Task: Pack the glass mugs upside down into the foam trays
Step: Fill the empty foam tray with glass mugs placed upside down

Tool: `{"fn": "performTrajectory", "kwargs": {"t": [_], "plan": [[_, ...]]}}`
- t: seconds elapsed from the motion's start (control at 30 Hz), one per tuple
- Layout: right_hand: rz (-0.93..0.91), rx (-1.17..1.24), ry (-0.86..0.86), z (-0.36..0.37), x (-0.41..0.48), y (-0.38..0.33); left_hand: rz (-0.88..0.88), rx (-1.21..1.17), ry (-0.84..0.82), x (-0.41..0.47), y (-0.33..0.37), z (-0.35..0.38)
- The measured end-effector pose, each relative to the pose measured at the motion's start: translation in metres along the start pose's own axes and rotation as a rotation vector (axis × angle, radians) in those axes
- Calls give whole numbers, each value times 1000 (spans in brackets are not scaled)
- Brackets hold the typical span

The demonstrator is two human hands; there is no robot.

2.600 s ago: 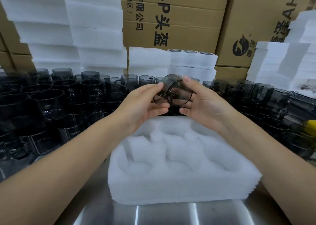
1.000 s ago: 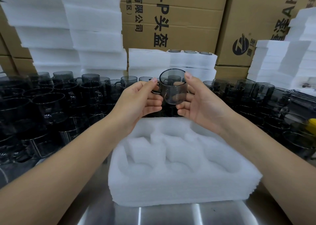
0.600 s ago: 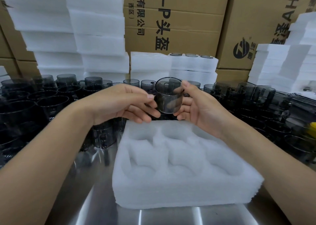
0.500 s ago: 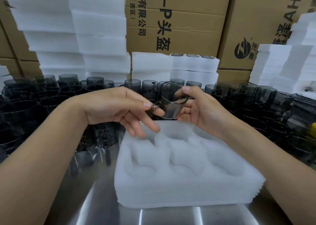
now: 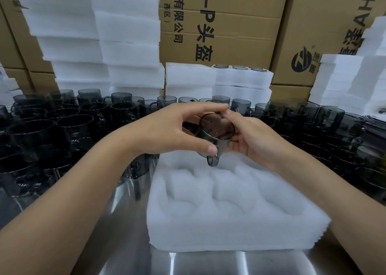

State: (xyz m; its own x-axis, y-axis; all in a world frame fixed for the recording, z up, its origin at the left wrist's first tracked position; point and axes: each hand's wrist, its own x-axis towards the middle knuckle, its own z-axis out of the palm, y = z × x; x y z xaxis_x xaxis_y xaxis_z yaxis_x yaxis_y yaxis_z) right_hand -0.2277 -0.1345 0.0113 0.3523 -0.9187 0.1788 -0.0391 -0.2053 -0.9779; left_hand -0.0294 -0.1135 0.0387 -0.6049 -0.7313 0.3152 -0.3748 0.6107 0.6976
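Checker: Glass mug (image 5: 215,135), where?

Packer: Caught between left hand (image 5: 175,128) and right hand (image 5: 257,139), off the table, just above the far edge of the foam tray (image 5: 229,231).

Checker: Grip of the left hand?

Packer: Closed on the glass mug from the side and over the top. Thumb low on the near wall, right by the handle (image 5: 213,159). Fingers arched across the far side of the upper edge.

Checker: And the right hand?

Packer: Holding it too. Palm cupped against the opposite wall, fingers curled beneath and behind, partly seen through the smoky glass. One fingertip up at the edge, almost meeting the left fingertips.

Checker: Orientation?

Packer: Tilted. Dark circular edge turned up and toward the camera. Mouth or base, hard to tell. Handle hanging down below the left thumb, toward the tray.

Checker: Tray, relative to the hands?

Packer: Below and nearer than both. White, with moulded pockets, flat on the steel table (image 5: 125,254), between the two forearms.

Checker: Anything around them?

Packer: Crowd of upright mugs (image 5: 69,126) out past the left hand, further mugs (image 5: 317,116) out past the right hand, one row just behind the fingertips. Further back, foam stacks (image 5: 125,45) and cardboard boxes (image 5: 229,20) with printed characters.
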Motion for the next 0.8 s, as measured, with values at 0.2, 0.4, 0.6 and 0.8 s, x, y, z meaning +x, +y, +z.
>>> {"fn": "performTrajectory", "kwargs": {"t": [0.2,0.4,0.6,0.8], "plan": [[28,42,-41,0,-1,-3,-45,160,42,-7,5,-12],[63,50,-7,-2,-1,-3,-249,297,-118,-16,3,-28],[66,31,-20,-1,-2,-4,-304,336,-79,-16,-1,-30],[66,22,-8,-1,-2,-4,-325,387,-117,-15,0,-25]]}}
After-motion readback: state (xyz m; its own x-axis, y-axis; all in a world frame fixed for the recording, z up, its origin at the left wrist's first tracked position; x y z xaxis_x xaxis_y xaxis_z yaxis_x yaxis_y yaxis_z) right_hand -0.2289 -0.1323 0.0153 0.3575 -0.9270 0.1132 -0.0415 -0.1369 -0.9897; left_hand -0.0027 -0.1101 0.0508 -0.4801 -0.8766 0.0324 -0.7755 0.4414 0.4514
